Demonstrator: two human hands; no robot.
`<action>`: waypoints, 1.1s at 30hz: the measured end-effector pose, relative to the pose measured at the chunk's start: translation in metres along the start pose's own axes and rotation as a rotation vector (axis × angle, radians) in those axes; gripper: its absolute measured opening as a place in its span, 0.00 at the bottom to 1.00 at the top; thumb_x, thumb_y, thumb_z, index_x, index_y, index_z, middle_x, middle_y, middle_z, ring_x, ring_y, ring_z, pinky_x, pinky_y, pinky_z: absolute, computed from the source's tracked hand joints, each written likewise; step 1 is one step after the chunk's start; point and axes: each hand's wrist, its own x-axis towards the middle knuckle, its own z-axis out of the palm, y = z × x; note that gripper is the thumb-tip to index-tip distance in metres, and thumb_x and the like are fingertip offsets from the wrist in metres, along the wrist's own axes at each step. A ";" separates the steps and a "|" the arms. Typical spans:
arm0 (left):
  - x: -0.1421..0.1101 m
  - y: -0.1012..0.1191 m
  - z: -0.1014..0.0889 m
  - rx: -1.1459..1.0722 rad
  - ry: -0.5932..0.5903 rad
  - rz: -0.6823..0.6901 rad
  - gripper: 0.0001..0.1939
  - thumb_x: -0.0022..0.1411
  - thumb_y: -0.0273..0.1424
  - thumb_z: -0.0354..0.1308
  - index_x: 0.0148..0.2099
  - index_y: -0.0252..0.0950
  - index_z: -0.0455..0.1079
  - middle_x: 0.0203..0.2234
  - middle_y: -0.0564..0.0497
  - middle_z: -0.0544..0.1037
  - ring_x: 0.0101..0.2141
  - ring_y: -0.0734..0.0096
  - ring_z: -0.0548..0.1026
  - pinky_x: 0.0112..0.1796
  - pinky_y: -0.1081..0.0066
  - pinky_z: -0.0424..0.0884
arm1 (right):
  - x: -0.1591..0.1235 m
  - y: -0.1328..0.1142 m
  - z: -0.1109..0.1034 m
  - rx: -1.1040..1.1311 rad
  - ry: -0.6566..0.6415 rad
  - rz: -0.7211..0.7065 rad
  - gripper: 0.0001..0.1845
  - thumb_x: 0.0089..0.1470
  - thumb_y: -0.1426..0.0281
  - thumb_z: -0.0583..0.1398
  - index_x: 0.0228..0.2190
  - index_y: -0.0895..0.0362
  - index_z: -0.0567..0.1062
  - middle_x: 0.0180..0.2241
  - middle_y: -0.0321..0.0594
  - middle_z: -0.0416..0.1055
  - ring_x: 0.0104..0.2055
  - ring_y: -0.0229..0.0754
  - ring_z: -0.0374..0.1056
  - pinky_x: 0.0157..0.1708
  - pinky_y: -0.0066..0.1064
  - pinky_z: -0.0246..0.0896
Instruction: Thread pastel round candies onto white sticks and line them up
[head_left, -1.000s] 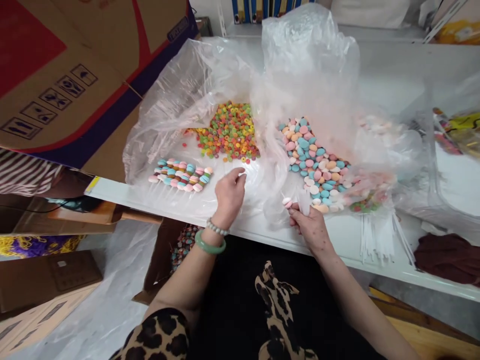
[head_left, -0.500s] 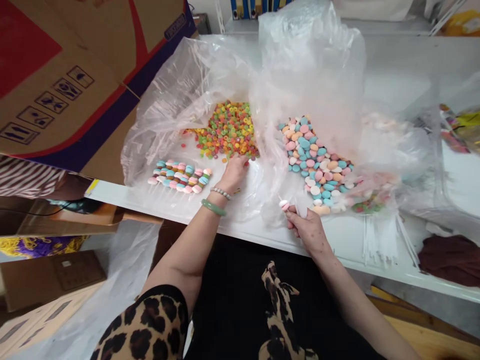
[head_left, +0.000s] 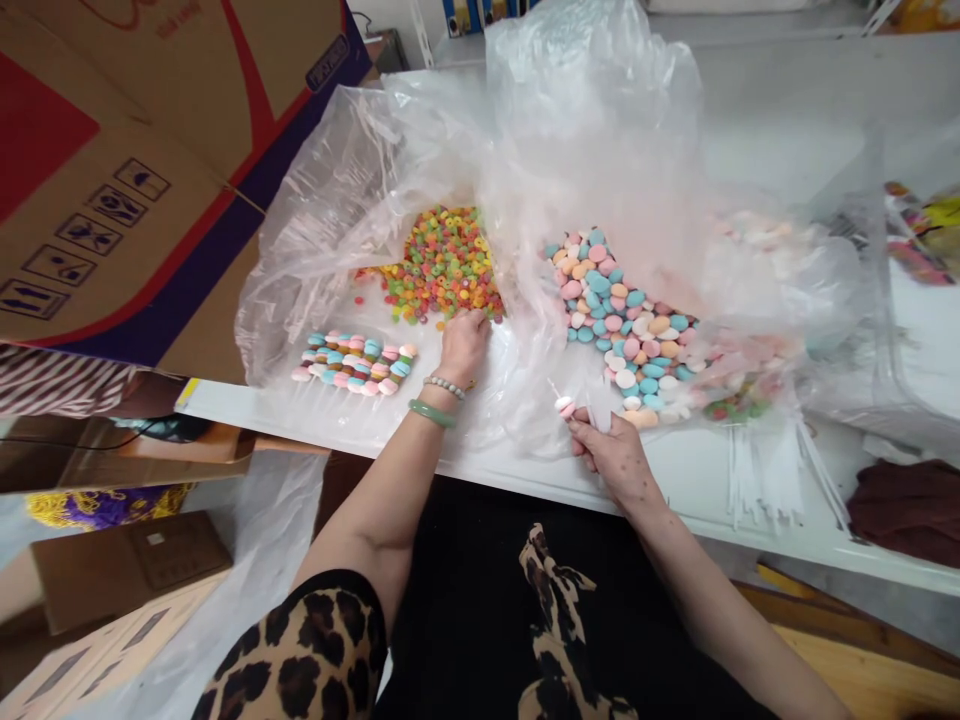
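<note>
My left hand (head_left: 463, 345) is at the near edge of a pile of small ring-shaped gummy candies (head_left: 448, 265) in red, orange, yellow and green. Its fingers are bent and closed; their tips are hidden, so I cannot make out what they hold. My right hand (head_left: 611, 450) pinches a thin white stick with pink and white marshmallows (head_left: 565, 406) threaded on it, the stick's tip poking out above. Beyond that hand lie pastel marshmallows (head_left: 616, 324) in pink, blue, white and orange. Finished-looking candy skewers (head_left: 354, 362) lie in a row at the left.
Clear plastic bags (head_left: 592, 130) surround both candy piles on the white table (head_left: 682, 480). White sticks (head_left: 765, 475) and a dark brown cloth (head_left: 907, 510) lie at the right. A large cardboard box (head_left: 187, 180) stands at the left, with a person's striped sleeve (head_left: 60, 380) below it.
The view has shifted slightly, moving the scene a little to the left. My left hand stays at the gummy pile's edge. More of the stick's tip shows above the marshmallows in my right hand.
</note>
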 end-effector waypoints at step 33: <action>-0.120 0.081 -0.054 -1.539 -0.368 -0.383 0.12 0.46 0.32 0.69 0.35 0.34 0.75 0.23 0.54 0.71 0.20 0.83 0.64 0.23 0.76 0.59 | -0.052 -0.015 0.000 -0.333 -0.023 -0.342 0.12 0.54 0.63 0.57 0.35 0.52 0.79 0.18 0.31 0.65 0.22 0.38 0.63 0.29 0.29 0.58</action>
